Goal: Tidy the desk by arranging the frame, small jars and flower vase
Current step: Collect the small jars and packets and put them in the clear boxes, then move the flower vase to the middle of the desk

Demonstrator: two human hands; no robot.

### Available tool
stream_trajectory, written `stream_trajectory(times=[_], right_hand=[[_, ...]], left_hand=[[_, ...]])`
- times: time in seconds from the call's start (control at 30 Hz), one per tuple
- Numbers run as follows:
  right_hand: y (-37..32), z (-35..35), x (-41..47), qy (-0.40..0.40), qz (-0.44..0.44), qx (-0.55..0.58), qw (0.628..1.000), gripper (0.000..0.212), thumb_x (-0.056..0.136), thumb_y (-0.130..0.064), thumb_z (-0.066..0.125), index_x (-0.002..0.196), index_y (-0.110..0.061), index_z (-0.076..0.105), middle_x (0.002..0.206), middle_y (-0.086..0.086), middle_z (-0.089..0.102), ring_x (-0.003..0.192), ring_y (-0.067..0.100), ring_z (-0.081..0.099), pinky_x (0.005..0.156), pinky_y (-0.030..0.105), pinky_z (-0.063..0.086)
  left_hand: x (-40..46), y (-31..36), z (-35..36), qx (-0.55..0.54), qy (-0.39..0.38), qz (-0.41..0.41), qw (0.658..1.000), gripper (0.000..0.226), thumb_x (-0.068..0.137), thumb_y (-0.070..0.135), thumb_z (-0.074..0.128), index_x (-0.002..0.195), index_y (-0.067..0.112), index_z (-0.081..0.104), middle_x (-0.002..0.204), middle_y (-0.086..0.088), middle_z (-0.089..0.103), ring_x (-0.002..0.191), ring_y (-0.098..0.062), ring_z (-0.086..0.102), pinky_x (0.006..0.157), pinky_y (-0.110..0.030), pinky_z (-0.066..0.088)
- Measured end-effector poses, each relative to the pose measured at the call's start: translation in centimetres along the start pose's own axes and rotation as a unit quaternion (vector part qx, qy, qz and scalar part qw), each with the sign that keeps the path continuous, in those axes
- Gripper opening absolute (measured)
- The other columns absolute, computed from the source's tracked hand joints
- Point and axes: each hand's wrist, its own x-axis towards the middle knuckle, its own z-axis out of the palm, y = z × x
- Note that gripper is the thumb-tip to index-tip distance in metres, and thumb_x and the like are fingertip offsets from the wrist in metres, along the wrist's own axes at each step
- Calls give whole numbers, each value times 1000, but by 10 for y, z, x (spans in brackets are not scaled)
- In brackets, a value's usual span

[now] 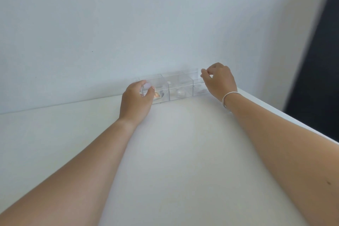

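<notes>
Both bare arms reach forward across the white table [174, 152] toward a clear plastic box [172, 88] that sits at about 12 o'clock, along the table's far edge against the pale wall [128, 24]. The box is long and low, split into three compartments side by side; small items lie inside, blurred, with something orange-gold in the left compartment just beside the left thumb.

The left hand [136, 101] is at the box's 9 o'clock end. Its grip is partly closed, fingers curled over the top of the left compartment and thumb against the front wall, so it has hold of that end.

The right hand [219, 80] is at the box's 3 o'clock end. Its fingers are bent inward and pinched together near the upper corner of the right compartment; whether they actually clasp the box wall cannot be told through the blur. A thin white bracelet [226, 98] circles the right wrist.

At 3 o'clock, beyond the table's right edge, a dark panel [319, 69] stands beside the wall.
</notes>
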Motion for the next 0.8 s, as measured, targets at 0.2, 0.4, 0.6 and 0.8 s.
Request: stream_trajectory(times=[0.2, 0.4, 0.6, 0.8], right_hand=[[-6, -5, -25, 18, -36, 8, 999, 27, 91, -27, 44, 102, -12, 63, 117, 7, 55, 110, 27, 47, 80, 30, 36], [-19, -25, -64, 40, -59, -10, 997, 29, 89, -25, 49, 113, -11, 58, 121, 10, 53, 113, 30, 45, 90, 34, 36], [-51, -38, -119, -1, -39, 67, 997, 28, 88, -30, 51, 112, -18, 57, 123, 3, 52, 117, 22, 45, 87, 23, 31], [-97, -43, -176, -66, -86, 101, 989, 30, 85, -33, 56, 113, -20, 56, 120, -4, 51, 107, 15, 50, 83, 23, 36]], left_hand=[[-2, 2, -3, -3, -8, -6, 1000, 43, 89, 32, 51, 129, 17, 50, 136, 1, 50, 96, -12, 51, 82, -17, 31], [-14, 9, -16, -12, -26, -17, 999, 43, 90, 29, 51, 131, 16, 48, 140, -4, 47, 120, -22, 53, 93, -22, 34], [-53, 10, -50, -46, -31, -50, 997, 43, 90, 30, 49, 133, 22, 46, 141, -1, 46, 107, -18, 58, 81, -20, 33], [-107, 15, -98, -70, -46, -49, 995, 41, 90, 28, 50, 131, 25, 49, 136, 2, 51, 96, -8, 54, 81, -19, 36]])
